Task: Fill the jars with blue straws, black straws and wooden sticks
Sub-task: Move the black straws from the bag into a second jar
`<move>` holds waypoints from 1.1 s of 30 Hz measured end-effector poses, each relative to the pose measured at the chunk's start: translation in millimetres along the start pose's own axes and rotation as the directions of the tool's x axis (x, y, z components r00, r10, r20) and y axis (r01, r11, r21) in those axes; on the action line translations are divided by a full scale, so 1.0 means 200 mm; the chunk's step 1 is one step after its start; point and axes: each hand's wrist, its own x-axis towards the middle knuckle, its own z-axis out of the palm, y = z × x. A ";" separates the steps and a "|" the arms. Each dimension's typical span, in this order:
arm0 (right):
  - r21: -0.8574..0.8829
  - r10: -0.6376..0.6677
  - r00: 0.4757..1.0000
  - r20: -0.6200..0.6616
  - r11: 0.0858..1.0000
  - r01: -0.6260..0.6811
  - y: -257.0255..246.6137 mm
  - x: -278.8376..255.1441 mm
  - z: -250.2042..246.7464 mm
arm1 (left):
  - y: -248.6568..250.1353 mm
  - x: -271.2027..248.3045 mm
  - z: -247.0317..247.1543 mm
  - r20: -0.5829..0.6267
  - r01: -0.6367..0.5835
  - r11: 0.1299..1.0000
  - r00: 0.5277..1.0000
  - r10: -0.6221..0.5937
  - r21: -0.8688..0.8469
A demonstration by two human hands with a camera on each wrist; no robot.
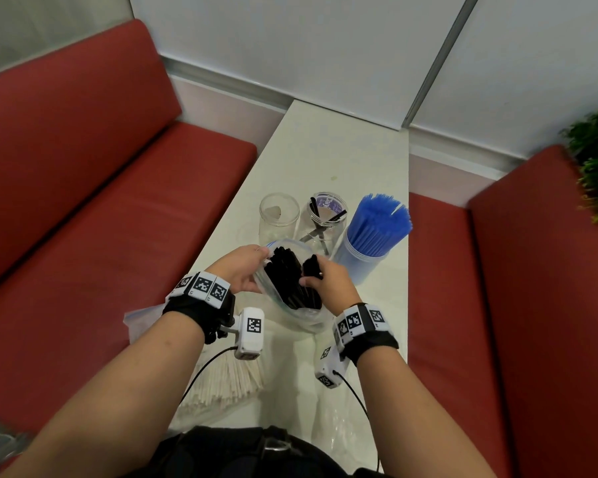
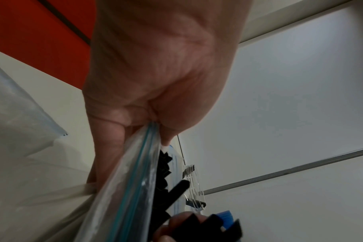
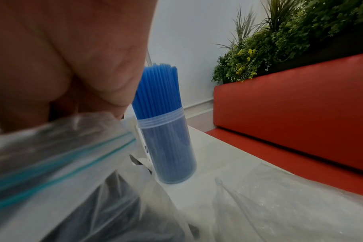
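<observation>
A clear zip bag (image 1: 301, 317) of black straws (image 1: 287, 277) is held over the white table (image 1: 325, 157). My left hand (image 1: 242, 267) pinches the bag's rim (image 2: 143, 147) on the left side. My right hand (image 1: 328, 281) reaches into the bag's mouth and grips a bunch of black straws (image 1: 312, 267). Behind stand three clear jars: an empty one (image 1: 279, 215), one with a few black straws (image 1: 327, 215), and one packed with blue straws (image 1: 377, 225) (image 3: 162, 101). A bundle of wooden sticks (image 1: 228, 381) lies near the front edge under my left forearm.
Red bench seats (image 1: 101, 201) flank the narrow table on both sides. An empty clear bag (image 1: 342, 408) (image 3: 290, 204) lies at the front right of the table. Green plants (image 3: 280, 41) stand behind the right bench.
</observation>
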 end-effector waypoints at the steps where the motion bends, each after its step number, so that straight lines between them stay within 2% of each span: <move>1: 0.027 -0.003 1.000 -0.029 1.000 0.004 -0.01 0.00 -0.02 | 0.00 0.00 0.00 -0.001 0.001 1.000 1.000 -0.001 -0.003; 6: 0.071 0.003 0.998 -0.056 0.997 0.001 -0.05 -0.01 -0.05 | 0.01 0.02 0.00 -0.009 0.002 1.000 1.000 -0.002 -0.003; 10: 0.110 -0.025 0.989 -0.146 0.993 0.042 -0.09 0.01 -0.09 | 0.02 0.04 -0.01 -0.025 0.005 1.000 1.000 -0.005 -0.010; 12: 0.088 -0.019 0.992 -0.125 0.996 0.030 -0.12 0.02 -0.09 | 0.02 0.05 -0.01 -0.026 0.005 1.000 1.000 -0.006 -0.013; 15: 0.026 -0.006 1.000 -0.029 1.000 0.006 -0.15 0.02 -0.12 | 0.02 0.05 0.00 -0.024 0.012 1.000 1.000 -0.012 -0.012; 18: 0.086 -0.070 0.995 -0.073 0.993 0.076 -0.25 0.05 -0.28 | 0.02 0.06 -0.02 -0.019 0.028 0.999 0.999 -0.028 -0.019; 20: 0.206 -0.136 0.967 -0.217 0.962 0.182 -0.37 0.09 -0.45 | 0.02 0.07 -0.03 -0.007 0.038 0.999 0.999 -0.038 -0.014; 22: 0.315 -0.165 0.904 -0.394 0.900 0.301 -0.48 0.15 -0.62 | 0.02 0.07 -0.03 -0.003 0.039 0.999 0.999 -0.039 -0.006; 25: 0.290 -0.163 0.788 -0.594 0.870 0.399 -0.54 0.27 -0.76 | 0.02 0.06 -0.03 0.005 0.040 0.999 0.999 -0.040 -0.012; 27: 0.284 -0.123 0.759 -0.640 0.879 0.382 -0.52 0.37 -0.74 | 0.02 0.06 -0.03 0.008 0.040 0.999 0.999 -0.040 -0.013; 29: 0.297 -0.071 0.776 -0.627 0.899 0.322 -0.46 0.46 -0.66 | 0.02 0.06 -0.04 0.014 0.040 0.999 0.999 -0.040 -0.014; 33: 0.322 0.044 0.843 -0.536 0.934 0.155 -0.31 0.58 -0.48 | 0.00 0.07 -0.04 0.011 0.040 0.999 0.999 -0.040 -0.016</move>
